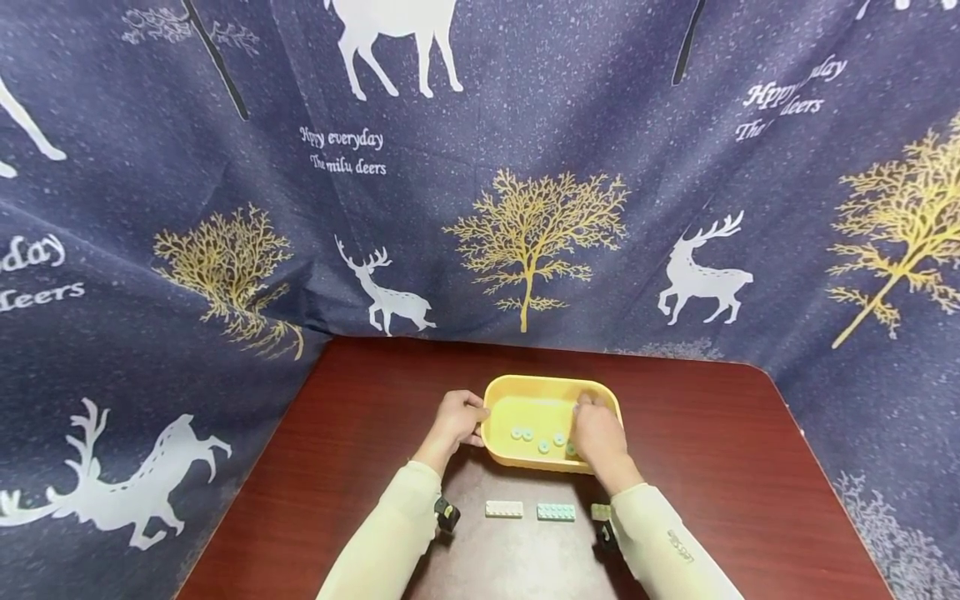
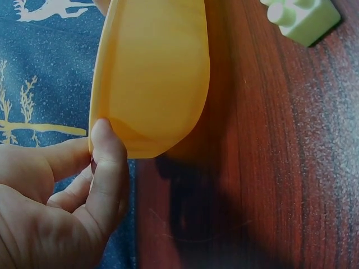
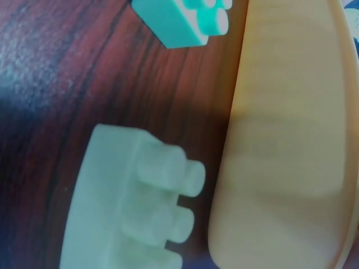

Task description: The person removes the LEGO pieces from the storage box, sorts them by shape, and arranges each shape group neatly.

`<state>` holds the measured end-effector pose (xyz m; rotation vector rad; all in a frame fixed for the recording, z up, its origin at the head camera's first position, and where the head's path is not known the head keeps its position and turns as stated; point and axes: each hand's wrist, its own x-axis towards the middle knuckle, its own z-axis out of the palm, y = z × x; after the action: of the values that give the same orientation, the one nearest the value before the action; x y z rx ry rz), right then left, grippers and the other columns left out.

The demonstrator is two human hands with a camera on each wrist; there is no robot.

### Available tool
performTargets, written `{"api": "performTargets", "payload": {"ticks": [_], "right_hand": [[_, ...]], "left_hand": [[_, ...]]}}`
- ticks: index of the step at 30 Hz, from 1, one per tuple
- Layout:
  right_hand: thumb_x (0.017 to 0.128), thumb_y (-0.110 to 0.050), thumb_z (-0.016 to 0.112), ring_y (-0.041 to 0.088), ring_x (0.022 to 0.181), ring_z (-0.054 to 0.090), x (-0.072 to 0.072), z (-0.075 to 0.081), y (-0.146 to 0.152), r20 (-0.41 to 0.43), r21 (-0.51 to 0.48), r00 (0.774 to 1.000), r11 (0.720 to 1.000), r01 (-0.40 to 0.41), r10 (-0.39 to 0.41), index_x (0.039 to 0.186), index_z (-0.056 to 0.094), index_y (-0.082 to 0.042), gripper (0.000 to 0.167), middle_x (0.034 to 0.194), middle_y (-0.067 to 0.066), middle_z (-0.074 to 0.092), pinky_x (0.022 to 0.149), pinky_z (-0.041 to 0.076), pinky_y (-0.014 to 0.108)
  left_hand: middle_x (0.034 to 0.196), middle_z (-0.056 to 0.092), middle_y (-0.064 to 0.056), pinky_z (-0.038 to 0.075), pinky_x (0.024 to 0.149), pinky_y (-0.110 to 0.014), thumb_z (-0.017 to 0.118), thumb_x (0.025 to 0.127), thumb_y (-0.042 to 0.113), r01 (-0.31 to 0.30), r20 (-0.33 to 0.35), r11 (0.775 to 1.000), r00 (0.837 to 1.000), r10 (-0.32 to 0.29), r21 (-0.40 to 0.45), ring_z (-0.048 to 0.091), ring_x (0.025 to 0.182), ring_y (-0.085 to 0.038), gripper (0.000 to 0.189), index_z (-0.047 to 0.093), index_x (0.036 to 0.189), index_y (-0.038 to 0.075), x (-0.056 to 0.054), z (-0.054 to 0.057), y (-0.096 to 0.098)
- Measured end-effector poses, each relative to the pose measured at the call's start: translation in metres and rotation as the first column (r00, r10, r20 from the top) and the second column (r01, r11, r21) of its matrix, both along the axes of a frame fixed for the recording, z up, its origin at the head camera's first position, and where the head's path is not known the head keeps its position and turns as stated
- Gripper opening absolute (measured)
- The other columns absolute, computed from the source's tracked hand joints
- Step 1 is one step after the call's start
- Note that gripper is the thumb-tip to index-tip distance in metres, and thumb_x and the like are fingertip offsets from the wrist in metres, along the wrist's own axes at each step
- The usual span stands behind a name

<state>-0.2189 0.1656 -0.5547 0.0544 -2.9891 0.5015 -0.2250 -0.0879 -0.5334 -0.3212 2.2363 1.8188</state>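
The yellow tub (image 1: 536,412) is set on the table (image 1: 720,433) between the two hands. Its rim is pinched at the left end by the thumb and finger of the left hand (image 1: 459,417). The right hand (image 1: 598,429) is dipped into the right end; whether anything is gripped there cannot be told, as the fingertips are hidden in the head view and the hand is missing from the right wrist view.

The tub is judged to be light, stiff plastic, apt to slide if nudged — best held by the rim at its short ends. The small rings (image 1: 517,433) on its floor seem hard and light, likely to skid, and are better pinched singly by the edge.

On the near side, a white brick (image 1: 504,509), a turquoise brick (image 1: 556,512) and a green brick (image 1: 601,512) are laid in a row — so less room is left there. More table is shown to left and right; beyond the far edge, a patterned cloth (image 1: 420,200) is hung.
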Motion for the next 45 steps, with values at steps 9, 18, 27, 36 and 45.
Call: {"api": "performTargets", "payload": {"ticks": [9,18,27,36,45], "right_hand": [[0.105,-0.018,0.055,0.043,0.084,0.067,-0.002,0.0,-0.002,0.054,0.016,0.998,1.0,0.017,-0.018,0.11,0.06,0.004,0.023,0.099,0.023,0.061,0.075,0.062,0.056],[0.103,-0.016,0.059,0.042,0.081,0.067,0.0,0.001,0.0,0.037,0.002,0.999,1.0,-0.007,0.007,0.1,0.06,0.002,0.018,0.095,0.021,0.06,0.071,0.062,0.054],[0.098,-0.016,0.069,0.038,0.086,0.066,-0.001,0.0,0.003,-0.033,-0.016,0.997,0.998,-0.064,0.064,0.102,0.065,-0.001,0.016,0.092,0.019,0.062,0.077,0.062,0.052],[0.077,-0.009,0.085,0.036,0.095,0.068,0.004,0.006,0.005,-0.061,-0.05,0.996,0.997,-0.064,0.061,0.11,0.072,-0.004,0.036,0.106,0.016,0.068,0.084,0.062,0.05],[0.083,-0.015,0.082,0.039,0.093,0.07,0.01,0.023,0.006,-0.087,-0.078,0.995,0.995,-0.062,0.055,0.118,0.069,-0.007,0.038,0.103,0.016,0.074,0.079,0.061,0.057]], "left_hand": [[0.085,0.061,-0.016,0.063,0.047,-0.031,0.065,0.094,-0.002,0.001,-0.018,1.0,1.0,-0.001,0.006,0.057,0.055,-0.017,0.013,0.063,0.105,-0.008,0.001,-0.002,0.0],[0.081,0.059,-0.012,0.063,0.047,-0.031,0.066,0.094,-0.002,-0.001,-0.015,1.0,1.0,0.001,-0.004,0.058,0.055,-0.018,0.013,0.063,0.105,-0.008,0.0,-0.003,0.002],[0.082,0.061,-0.015,0.061,0.045,-0.029,0.066,0.094,-0.001,-0.001,-0.022,1.0,1.0,0.0,-0.008,0.059,0.055,-0.019,0.016,0.061,0.106,-0.009,0.002,0.002,0.002],[0.082,0.061,-0.017,0.061,0.044,-0.028,0.066,0.094,-0.002,0.003,-0.021,1.0,1.0,-0.003,0.0,0.059,0.053,-0.018,0.015,0.06,0.105,-0.009,0.003,0.002,0.002],[0.092,0.065,-0.029,0.061,0.044,-0.028,0.066,0.094,-0.003,0.006,-0.022,1.0,1.0,-0.006,-0.006,0.06,0.054,-0.019,0.015,0.06,0.106,-0.01,0.003,0.003,0.002]]}}
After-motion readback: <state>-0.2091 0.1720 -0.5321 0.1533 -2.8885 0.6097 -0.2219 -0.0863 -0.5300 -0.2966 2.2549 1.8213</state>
